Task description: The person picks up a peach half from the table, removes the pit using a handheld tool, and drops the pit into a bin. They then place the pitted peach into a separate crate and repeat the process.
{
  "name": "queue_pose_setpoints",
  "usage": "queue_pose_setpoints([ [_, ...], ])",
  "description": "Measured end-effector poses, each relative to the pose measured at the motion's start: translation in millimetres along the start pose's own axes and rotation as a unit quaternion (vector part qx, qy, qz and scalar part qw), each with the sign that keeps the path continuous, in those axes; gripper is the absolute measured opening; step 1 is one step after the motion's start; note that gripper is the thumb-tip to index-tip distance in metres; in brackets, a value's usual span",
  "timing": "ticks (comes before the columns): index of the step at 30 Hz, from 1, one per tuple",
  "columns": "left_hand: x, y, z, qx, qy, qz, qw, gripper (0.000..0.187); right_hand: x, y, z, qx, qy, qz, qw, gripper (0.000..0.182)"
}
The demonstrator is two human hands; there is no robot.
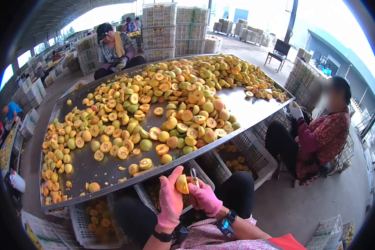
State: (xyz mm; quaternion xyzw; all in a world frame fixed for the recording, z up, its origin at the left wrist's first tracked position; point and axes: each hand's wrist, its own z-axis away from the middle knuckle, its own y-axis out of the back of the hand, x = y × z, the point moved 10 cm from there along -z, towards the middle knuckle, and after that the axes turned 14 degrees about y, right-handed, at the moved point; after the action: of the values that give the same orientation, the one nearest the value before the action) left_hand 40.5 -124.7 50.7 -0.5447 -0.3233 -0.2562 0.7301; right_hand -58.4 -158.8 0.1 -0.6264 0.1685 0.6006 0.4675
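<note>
The person's left hand [170, 203], in a pink rubber glove, was closed around a yellow-orange halved fruit [181, 183], which sat pinched between the thumb and the fingertips at the upper right of that hand, its cut face turned toward the right hand. The right hand [204, 196], also in a pink glove, was curled shut around a small metal pitting tool [193, 174], whose thin tip stood upright just beside the fruit, close to touching it; whether it actually met the flesh could not be told. Both hands were held near each other above a white slatted plastic crate [204, 170] that sat between the person's knees, just under the near edge of a large tilted sheet-metal table [254, 106]. A dark watch-like band sat on each wrist.

On the table lay a broad heap of whole and halved yellow, orange and green fruits [154, 108], thickest toward the far side, with loose halves and small scraps near the front edge. More white crates under the table held cut fruit. To the right a seated person in a red patterned jacket [325, 141] wore white gloves; across the table another seated person in a dark cap [114, 48] worked beside tall stacks of pale plastic crates [175, 29]
</note>
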Motion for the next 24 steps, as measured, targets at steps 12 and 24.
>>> queue_pose_setpoints([
  [12, -19, -3, 5, -0.01, 0.064, 0.199, 0.978, 0.066, -36, -8, 10, 0.055, 0.086, 0.029, 0.994, 0.035],
  [24, 11, 59, 51, 0.145, -0.074, -0.084, 0.983, 0.042, 4, -39, 8, -0.06, -0.021, 0.113, 0.992, 0.018],
])
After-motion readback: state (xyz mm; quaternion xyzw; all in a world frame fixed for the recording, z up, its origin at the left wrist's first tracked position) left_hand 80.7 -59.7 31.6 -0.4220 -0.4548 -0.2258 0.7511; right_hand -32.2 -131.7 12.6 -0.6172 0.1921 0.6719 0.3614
